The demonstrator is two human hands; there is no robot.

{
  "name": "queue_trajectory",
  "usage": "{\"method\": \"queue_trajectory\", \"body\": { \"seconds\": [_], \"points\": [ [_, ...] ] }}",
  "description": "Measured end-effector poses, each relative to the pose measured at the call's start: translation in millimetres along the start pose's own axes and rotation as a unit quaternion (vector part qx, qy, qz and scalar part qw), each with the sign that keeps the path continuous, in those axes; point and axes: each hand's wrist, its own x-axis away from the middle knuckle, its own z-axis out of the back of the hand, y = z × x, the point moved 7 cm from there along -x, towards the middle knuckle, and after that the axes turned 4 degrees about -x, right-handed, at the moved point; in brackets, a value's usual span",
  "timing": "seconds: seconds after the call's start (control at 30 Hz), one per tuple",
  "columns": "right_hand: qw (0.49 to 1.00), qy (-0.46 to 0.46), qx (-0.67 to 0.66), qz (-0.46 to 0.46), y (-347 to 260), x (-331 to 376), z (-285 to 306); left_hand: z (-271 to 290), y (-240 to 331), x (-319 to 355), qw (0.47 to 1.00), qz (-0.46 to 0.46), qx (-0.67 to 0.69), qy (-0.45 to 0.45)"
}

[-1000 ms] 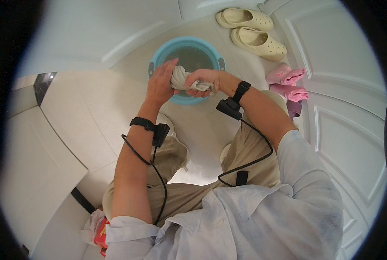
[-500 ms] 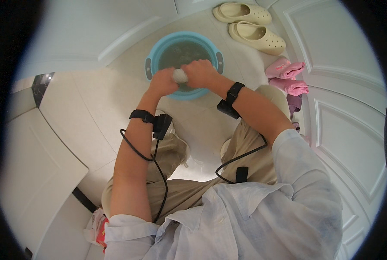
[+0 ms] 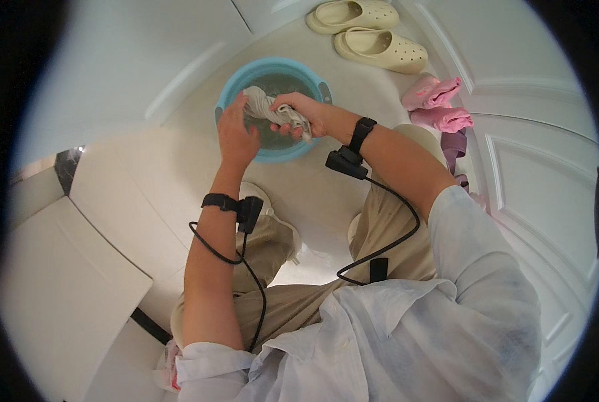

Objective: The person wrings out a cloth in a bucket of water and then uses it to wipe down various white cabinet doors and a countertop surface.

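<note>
One light shirt (image 3: pixel 380 342) is the closest thing to us, then beige trousers (image 3: pixel 269 248) and two black wristbands (image 3: pixel 364 130), each with one black box and a cable. Further out is the bit we'd look at hardest: one pale cloth (image 3: pixel 262 110), twisted up like a rope, over the mouth of the basin (image 3: pixel 272 62). Its long axis runs on a slant, upper left down to lower right. Our right grip (image 3: pixel 299 117) has its fingers wrapped around the lower-right end, so that's the side with a proper hold. From there the cloth stretches up and left toward our left grip (image 3: pixel 235 137), which is fairly wide, thumb apart from the fingers, right at the upper-left end. Honestly, we can't tell if those fingers press on it or just sit beside it.

Under all that we've got just the one basin, light blue, with cloudy water (image 3: pixel 286 84) in it, sitting on the pale floor (image 3: pixel 313 187). Off to the right we count two cream clogs (image 3: pixel 403 53), two pink slippers (image 3: pixel 443 119) and at least one purple shoe (image 3: pixel 453 144); stuff behind that is too cut off to count. Outermost on that side: white panelled doors (image 3: pixel 534 167).
</note>
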Motion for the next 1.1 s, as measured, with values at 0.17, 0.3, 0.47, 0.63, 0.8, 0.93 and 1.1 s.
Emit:
{"method": "queue_trajectory", "body": {
  "seconds": [0.17, 0.3, 0.47, 0.63, 0.8, 0.93, 1.1],
  "points": [
    [0.982, -0.131, 0.046, -0.124, 13.6, 14.2, -11.1, 17.7, 21.7, -0.3, 0.997, -0.052, -0.004, 0.057],
    [0.962, -0.134, 0.172, -0.166, 26.7, 17.3, -22.0, 15.0, 18.3, 4.7, 0.996, -0.082, 0.038, 0.025],
    [0.882, 0.001, 0.469, -0.045, 23.3, -9.6, -0.6, -3.5, 12.8, 8.9, 0.997, -0.057, 0.013, -0.045],
    [0.706, 0.128, 0.69, 0.099, 2.2, -9.5, -7.3, -16.8, 8.8, 8.9, 0.993, -0.002, -0.03, -0.118],
    [0.639, 0.165, 0.735, 0.155, -2.4, -1.0, -14.5, -37.8, -2.0, 11.0, 0.965, 0.078, -0.028, -0.248],
    [0.572, 0.149, 0.788, 0.171, -3.9, 4.8, -12.1, -49.8, 5.1, 7.6, 0.962, 0.048, 0.012, -0.27],
    [0.586, 0.18, 0.775, 0.152, -5.3, -7.9, -9.5, -56.3, -13.7, 14.9, 0.969, 0.085, 0.081, -0.218]
  ]
}}
